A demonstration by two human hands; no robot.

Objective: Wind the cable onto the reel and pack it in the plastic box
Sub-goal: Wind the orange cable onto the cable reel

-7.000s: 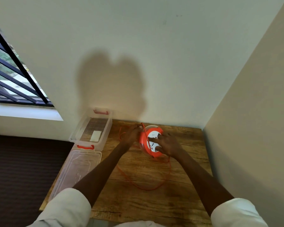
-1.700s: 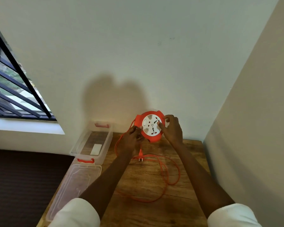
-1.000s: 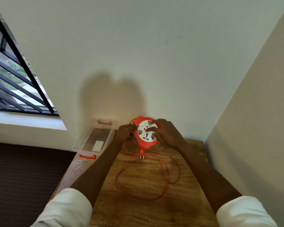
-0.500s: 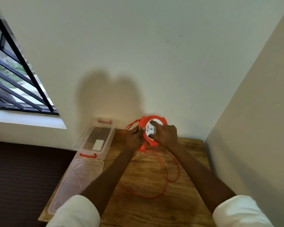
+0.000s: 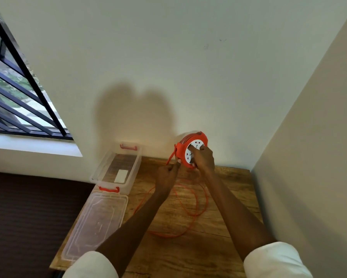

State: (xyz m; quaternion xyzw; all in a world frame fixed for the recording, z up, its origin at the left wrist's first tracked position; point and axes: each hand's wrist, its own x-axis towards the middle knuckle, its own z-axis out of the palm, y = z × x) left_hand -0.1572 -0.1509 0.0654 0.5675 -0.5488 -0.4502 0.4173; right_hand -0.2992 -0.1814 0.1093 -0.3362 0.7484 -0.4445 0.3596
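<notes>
An orange cable reel (image 5: 183,149) with a white socket face is held up above the far edge of the wooden table (image 5: 188,255). My right hand (image 5: 203,159) grips the reel across its white face. My left hand (image 5: 167,174) sits just left of and below the reel, pinching the orange cable (image 5: 190,215) where it feeds onto the rim. The rest of the cable lies in loose loops on the table between my forearms. The clear plastic box (image 5: 100,177) with red latches stands open at the table's far left.
The box's clear lid (image 5: 97,223) lies flat on the table's left edge, in front of the box. A wall runs close behind the table and another along its right side. A barred window (image 5: 14,101) is at the left, with dark floor below it.
The reel has turned and tilted, its face now angled to the right. My left hand has dropped lower along the cable. The loose loops on the table have grown smaller.
</notes>
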